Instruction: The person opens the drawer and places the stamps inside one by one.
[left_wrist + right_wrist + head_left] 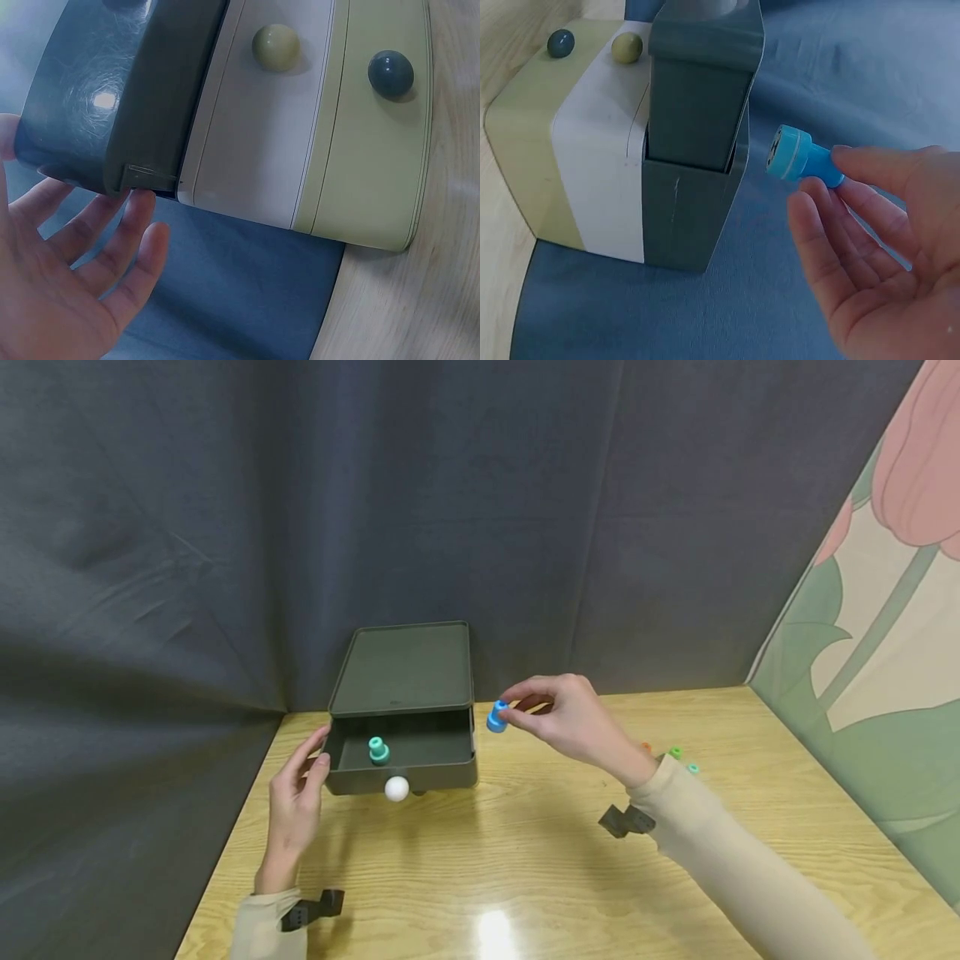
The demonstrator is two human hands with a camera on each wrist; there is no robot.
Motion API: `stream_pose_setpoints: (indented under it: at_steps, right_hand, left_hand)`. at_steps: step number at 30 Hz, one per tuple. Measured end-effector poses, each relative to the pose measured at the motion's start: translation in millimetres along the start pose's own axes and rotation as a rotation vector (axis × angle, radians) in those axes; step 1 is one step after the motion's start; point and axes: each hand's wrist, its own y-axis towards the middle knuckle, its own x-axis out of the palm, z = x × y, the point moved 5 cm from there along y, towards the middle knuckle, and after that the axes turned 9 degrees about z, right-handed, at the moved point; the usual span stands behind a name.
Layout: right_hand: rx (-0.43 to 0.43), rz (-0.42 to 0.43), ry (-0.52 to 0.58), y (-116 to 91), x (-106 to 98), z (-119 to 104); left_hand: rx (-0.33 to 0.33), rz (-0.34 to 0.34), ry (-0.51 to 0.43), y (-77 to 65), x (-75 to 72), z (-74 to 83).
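My right hand (573,714) pinches a blue toy stamp (497,717) by its narrow end, between thumb and fingertips, right of the pulled-out drawer. In the right wrist view the wide end of the blue stamp (789,154) shows a dark pattern and faces the cabinet. A dark green drawer (438,775) with a white knob (397,788) stands open. Inside it a teal stamp (378,751) stands upright. My left hand (296,802) is at the drawer's left side; in the left wrist view its fairly straight fingertips (141,206) are right at the drawer's edge.
Below the dark top level, the cabinet has a white level (259,127) and a yellow-green level (367,157) with round knobs. Small orange, green and teal pieces (676,752) lie on the wooden table (540,860) behind my right forearm. A dark curtain (525,527) hangs behind.
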Motion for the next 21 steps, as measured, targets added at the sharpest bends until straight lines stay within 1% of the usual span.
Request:
stream_pose_setpoints:
  at_steps: [9, 17, 21]
  right_hand:
    - [-0.046, -0.039, 0.046, 9.7, 18.1, -13.5]
    - [-0.047, -0.100, 0.054, 17.0, 38.5, -20.5]
    - [-0.045, -0.117, 0.038, 23.8, 48.6, -24.4]
  left_hand:
    - [-0.001, 0.003, -0.008, 0.9, 0.3, -0.6]
    - [-0.007, -0.006, -0.007, 1.7, 0.1, -0.4]
    - [-0.016, -0.010, -0.004, 1.5, -0.5, -1.1]
